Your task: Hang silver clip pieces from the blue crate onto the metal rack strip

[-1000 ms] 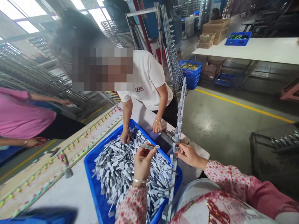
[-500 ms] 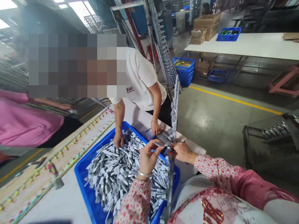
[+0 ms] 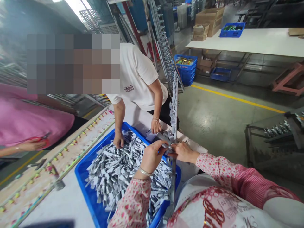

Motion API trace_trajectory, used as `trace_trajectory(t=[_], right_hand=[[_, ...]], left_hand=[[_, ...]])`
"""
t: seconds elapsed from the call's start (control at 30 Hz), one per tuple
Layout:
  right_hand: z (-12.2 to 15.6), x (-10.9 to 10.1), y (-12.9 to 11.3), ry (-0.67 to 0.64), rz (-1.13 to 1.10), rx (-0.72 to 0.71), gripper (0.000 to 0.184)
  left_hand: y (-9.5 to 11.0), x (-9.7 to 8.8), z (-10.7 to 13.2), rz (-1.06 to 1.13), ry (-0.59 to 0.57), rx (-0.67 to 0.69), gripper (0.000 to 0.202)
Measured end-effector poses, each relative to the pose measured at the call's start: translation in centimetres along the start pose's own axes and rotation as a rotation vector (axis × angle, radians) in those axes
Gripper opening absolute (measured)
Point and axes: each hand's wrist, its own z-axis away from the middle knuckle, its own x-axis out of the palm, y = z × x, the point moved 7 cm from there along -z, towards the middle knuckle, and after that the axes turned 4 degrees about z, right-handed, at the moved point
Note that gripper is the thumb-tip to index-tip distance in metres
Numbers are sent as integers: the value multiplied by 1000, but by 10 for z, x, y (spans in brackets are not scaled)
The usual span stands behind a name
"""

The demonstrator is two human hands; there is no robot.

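My left hand (image 3: 151, 156) is closed in a pinch on a small silver metal piece (image 3: 164, 145), held against an upright metal rack (image 3: 174, 171). From the other side, my right hand (image 3: 184, 152) grips the rack at the same height, its fingertips partly hidden. Silver pieces (image 3: 174, 107) hang in a row along the rack's upper part. Beneath my left arm lies a blue tray (image 3: 83, 186) heaped with loose silver metal pieces (image 3: 118, 174). Across the tray, a co-worker's hand (image 3: 118, 140) touches the heap; their other hand (image 3: 156, 126) is near the tray's far corner.
The tray rests on a white table (image 3: 59, 209). At left lie long strips with yellow clips (image 3: 57, 160). A person in pink (image 3: 35, 117) holds a red-handled tool. Racks, stacked blue crates (image 3: 187, 71) and a long white table (image 3: 261, 41) stand behind.
My left hand has brought the silver piece up against the rack, closer to my right hand. The person in pink now shows a hand with a red-handled tool. The view has shifted slightly.
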Motion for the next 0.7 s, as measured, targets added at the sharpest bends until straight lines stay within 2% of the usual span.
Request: trace_trajectory(t=[0.1, 0.23, 0.4, 0.5, 0.57, 0.63, 0.7], right_hand=[[4, -1, 1, 22, -14, 19, 28], [7, 1, 4, 31, -48, 4, 23], [10, 9, 12, 63, -121, -41, 21], [10, 12, 18, 67, -121, -22, 24], [10, 12, 20, 43, -124, 3, 27], [14, 8, 21, 43, -171, -1, 30], [23, 1, 23, 88, -268, -17, 33]], left_hand=[[7, 6, -1, -38, -63, 10, 19], [9, 12, -1, -96, -29, -29, 16], [17, 22, -1, -160, -46, -68, 13], [12, 27, -1, -89, -28, -66, 15], [-13, 28, 6, 8, 15, -140, 23], [-65, 21, 26, 28, 114, -389, 33], [-125, 9, 63, -65, 226, -715, 33]])
